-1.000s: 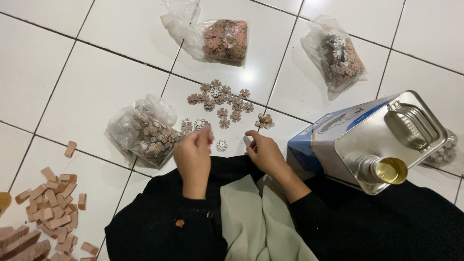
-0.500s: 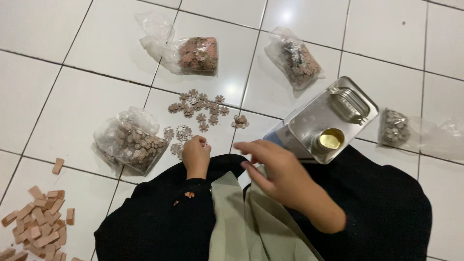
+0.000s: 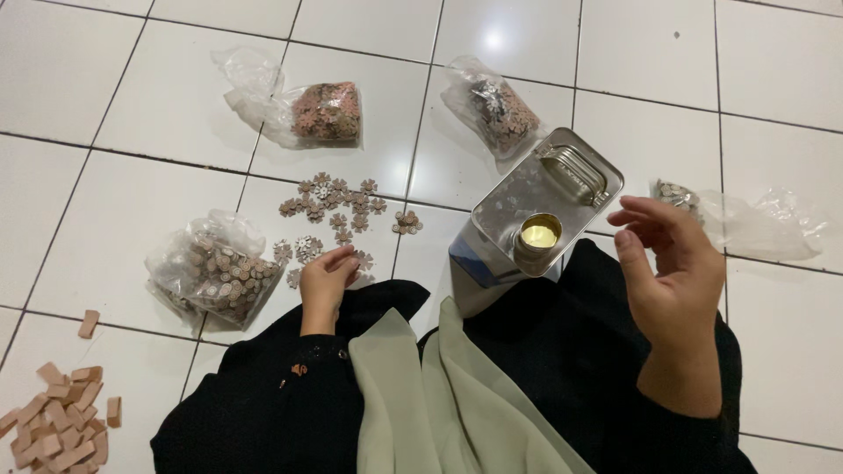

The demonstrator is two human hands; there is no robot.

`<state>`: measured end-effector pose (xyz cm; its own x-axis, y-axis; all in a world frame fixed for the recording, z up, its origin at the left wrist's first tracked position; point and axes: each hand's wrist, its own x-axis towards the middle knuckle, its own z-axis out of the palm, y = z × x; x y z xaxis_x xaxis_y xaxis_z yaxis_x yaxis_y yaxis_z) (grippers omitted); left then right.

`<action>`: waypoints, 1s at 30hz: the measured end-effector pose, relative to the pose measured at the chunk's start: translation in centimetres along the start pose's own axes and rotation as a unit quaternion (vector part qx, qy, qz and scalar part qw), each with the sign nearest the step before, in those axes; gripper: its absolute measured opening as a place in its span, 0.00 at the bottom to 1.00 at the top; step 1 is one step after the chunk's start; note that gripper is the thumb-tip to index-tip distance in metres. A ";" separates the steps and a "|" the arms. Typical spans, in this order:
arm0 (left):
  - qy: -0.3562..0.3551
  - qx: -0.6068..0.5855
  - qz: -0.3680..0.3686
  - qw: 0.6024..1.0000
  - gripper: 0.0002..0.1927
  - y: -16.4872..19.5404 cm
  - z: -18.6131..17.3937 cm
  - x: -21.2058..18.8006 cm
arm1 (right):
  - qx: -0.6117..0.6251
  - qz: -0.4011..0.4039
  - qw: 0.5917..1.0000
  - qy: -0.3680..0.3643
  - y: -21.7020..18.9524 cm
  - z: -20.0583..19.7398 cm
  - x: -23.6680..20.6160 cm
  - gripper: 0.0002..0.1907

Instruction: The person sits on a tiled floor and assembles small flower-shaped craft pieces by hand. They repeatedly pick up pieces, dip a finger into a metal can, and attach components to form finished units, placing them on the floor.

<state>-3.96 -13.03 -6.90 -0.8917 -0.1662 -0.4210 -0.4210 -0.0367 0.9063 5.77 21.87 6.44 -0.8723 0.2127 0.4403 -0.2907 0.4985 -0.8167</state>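
Wooden flower pieces (image 3: 338, 204) lie scattered on the white tile just beyond my left hand (image 3: 327, 283), whose fingers curl down onto the nearest ones; whether they pinch one I cannot tell. My right hand (image 3: 672, 272) hangs raised, fingers loose and holding nothing, just beside the open metal tin (image 3: 544, 211). One careless swing there could tip it and spill over the pieces.

Four clear plastic bags are lying on white tiles: flower bag (image 3: 320, 112), second bag (image 3: 497, 110), disc bag (image 3: 215, 276), right bag (image 3: 746, 219). A rectangular metal can (image 3: 536, 219) is standing centrally.
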 end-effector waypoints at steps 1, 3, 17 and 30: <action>-0.001 -0.019 -0.014 1.000 0.14 0.0 0.3 0.1 | 0.005 0.002 1.000 -0.006 0.2 0.0 0.1 0.15; 0.000 -0.058 -0.043 0.997 0.13 0.0 0.8 0.4 | 0.016 0.005 1.000 -0.019 0.3 0.2 0.4 0.15; -0.039 -0.105 -0.015 0.994 0.15 -0.9 3.5 2.0 | -0.249 -0.134 0.952 -0.121 -0.5 2.0 2.7 0.15; -0.129 -0.147 -0.051 0.979 0.19 -4.4 5.1 0.7 | -0.249 -0.123 0.950 -0.146 0.4 2.7 2.9 0.13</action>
<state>-3.55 -7.98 -11.34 -0.8761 0.1071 -0.4700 -0.4773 -0.3294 0.8147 2.07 20.39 6.35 -0.8948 -0.1670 0.4141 -0.3411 0.8541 -0.3925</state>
